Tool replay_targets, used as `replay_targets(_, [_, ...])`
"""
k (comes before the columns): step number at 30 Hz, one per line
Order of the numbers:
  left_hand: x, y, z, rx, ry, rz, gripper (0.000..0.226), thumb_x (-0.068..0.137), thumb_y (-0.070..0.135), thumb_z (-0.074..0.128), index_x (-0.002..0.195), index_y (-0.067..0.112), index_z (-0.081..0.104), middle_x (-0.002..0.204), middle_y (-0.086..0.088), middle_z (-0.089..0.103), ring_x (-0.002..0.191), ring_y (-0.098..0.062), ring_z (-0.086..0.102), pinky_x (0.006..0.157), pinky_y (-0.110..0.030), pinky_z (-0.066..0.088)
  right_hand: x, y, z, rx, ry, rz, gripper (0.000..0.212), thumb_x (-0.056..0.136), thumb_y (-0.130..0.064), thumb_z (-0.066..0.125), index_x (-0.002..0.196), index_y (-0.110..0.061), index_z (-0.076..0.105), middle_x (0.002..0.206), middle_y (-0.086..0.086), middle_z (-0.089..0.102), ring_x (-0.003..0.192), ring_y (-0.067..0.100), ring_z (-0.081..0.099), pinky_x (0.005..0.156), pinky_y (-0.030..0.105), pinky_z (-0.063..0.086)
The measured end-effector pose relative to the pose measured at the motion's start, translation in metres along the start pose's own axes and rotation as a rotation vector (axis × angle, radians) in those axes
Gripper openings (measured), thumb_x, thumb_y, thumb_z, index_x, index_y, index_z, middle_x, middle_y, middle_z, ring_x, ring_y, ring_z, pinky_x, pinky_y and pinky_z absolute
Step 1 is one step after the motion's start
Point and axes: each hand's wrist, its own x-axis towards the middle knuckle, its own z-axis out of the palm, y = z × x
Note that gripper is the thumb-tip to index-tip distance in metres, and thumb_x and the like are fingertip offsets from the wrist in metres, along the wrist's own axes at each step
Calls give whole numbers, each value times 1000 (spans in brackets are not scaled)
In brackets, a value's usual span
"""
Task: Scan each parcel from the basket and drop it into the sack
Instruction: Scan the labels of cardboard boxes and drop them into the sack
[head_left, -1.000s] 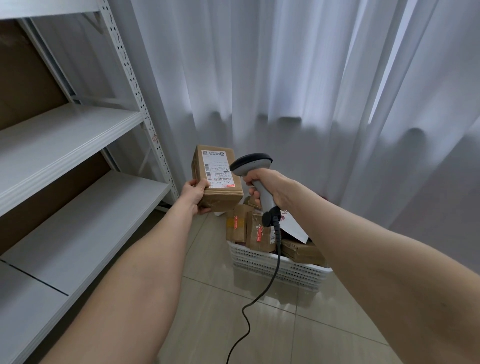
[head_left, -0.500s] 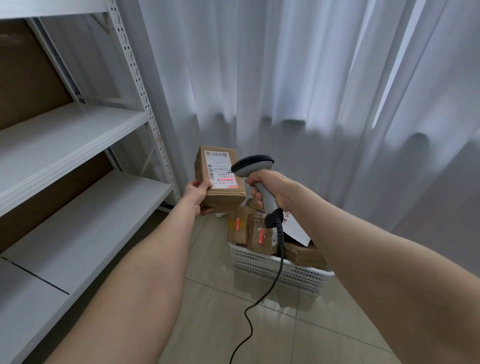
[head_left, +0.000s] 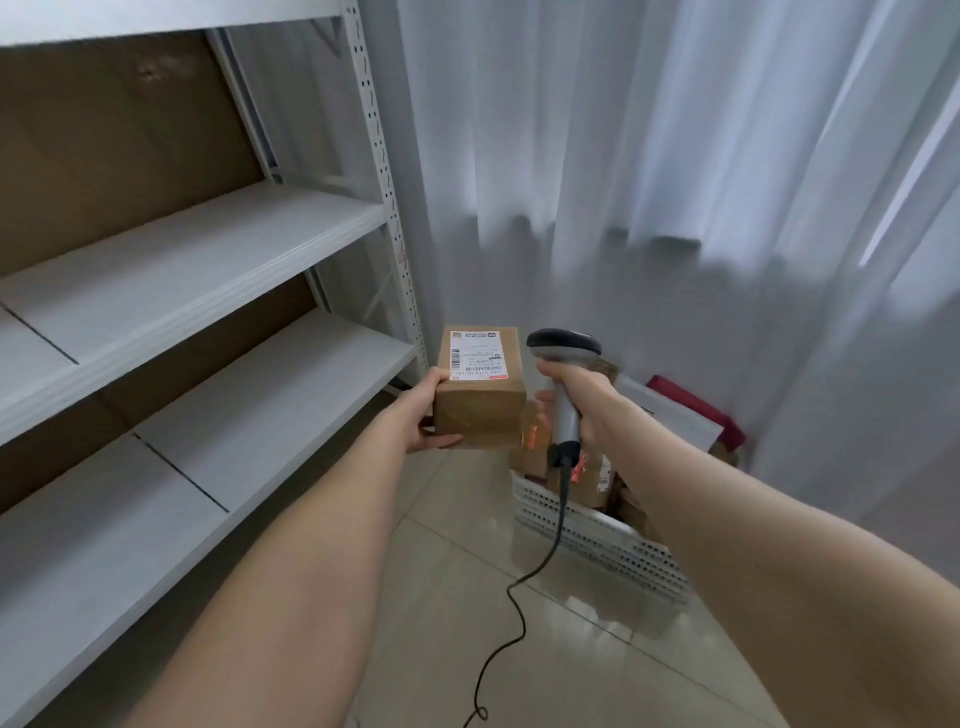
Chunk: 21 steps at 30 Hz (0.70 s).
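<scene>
The left hand grips a brown cardboard parcel from its left side, thumb on the top edge and fingers curled under the bottom, holding it in the air with its white shipping label facing up. Just to the right, the right hand is wrapped around the handle of a grey barcode scanner - its dark head sits level with the label, beside the parcel. The hands are apart, each closed on its own thing. A black cable trails from the scanner to the tiled floor. Below and behind the hands a white perforated basket stands on the floor with more brown parcels in it. Grey metal shelves stand to the left - a pale curtain hangs behind.
</scene>
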Motion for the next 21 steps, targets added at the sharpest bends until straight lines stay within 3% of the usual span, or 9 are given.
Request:
replay_targets(3, [-23, -19, -22, -12, 53, -23, 42, 80, 51, 63, 108, 21, 56, 113, -13, 51, 103, -29, 53, 69, -39, 60, -10, 16, 20, -19, -36, 0, 49, 76, -37, 81, 107, -9, 56, 98, 12, 68, 80, 26, 66, 85, 42, 56])
replay_targets(6, [-51, -43, -43, -30, 130, -34, 44, 80, 52, 64, 110, 21, 56, 112, -12, 50, 104, -30, 52, 70, -39, 60, -14, 47, 39, -37, -137, 23, 79, 56, -45, 89, 120, -10, 59, 104, 7, 69, 90, 27, 68, 91, 46, 53])
replay_targets(9, [-77, -69, -65, -57, 186, -27, 40, 82, 48, 63, 109, 21, 56, 109, -11, 50, 103, -29, 52, 74, -40, 60, -28, 81, 58, -66, -195, 21, 57, 77, -42, 77, 122, -9, 61, 114, 11, 68, 100, 31, 67, 94, 48, 53])
replay_targets(14, [-114, -110, -110, -119, 267, -43, 49, 78, 44, 69, 117, 19, 54, 117, -14, 49, 107, -33, 51, 76, -44, 59, -55, 126, 98, -82, -228, 205, 84, 49, -44, 90, 120, -16, 54, 106, 13, 69, 94, 36, 68, 88, 55, 53])
replay_targets(21, [-150, -165, -197, -213, 369, -86, 41, 78, 44, 68, 110, 20, 57, 116, -15, 49, 104, -33, 52, 71, -41, 60, -107, 181, 170, -188, -310, 237, 63, 72, -34, 84, 121, -12, 51, 110, 16, 63, 97, 37, 63, 87, 58, 53])
